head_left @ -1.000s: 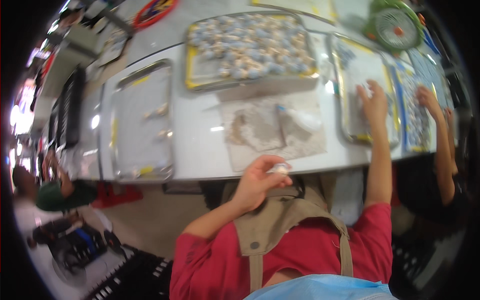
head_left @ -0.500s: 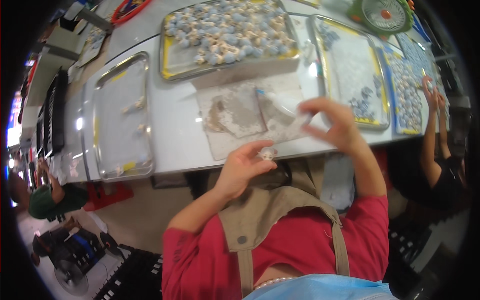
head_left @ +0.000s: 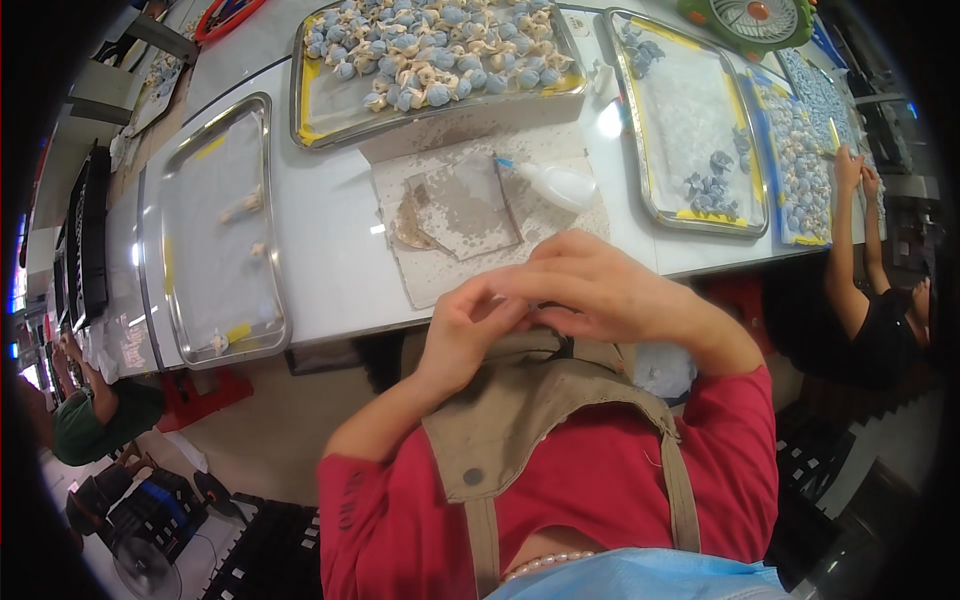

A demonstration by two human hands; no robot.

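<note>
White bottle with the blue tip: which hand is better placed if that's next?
Probably the right: the right hand is nearer the white bottle, while the left hand sits farther off to the left. The hands overlap in this view, and anything between them is hidden.

Bright glare on the tabletop (head_left: 322, 215)

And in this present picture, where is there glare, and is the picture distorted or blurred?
Head view: bright glare on the white table between the large tray and the tray to its right; head view: straight edges bow, and the rim falls to black; head view: left hand and right hand look fairly sharp, the far-left background softer, with blown-out light.
</note>
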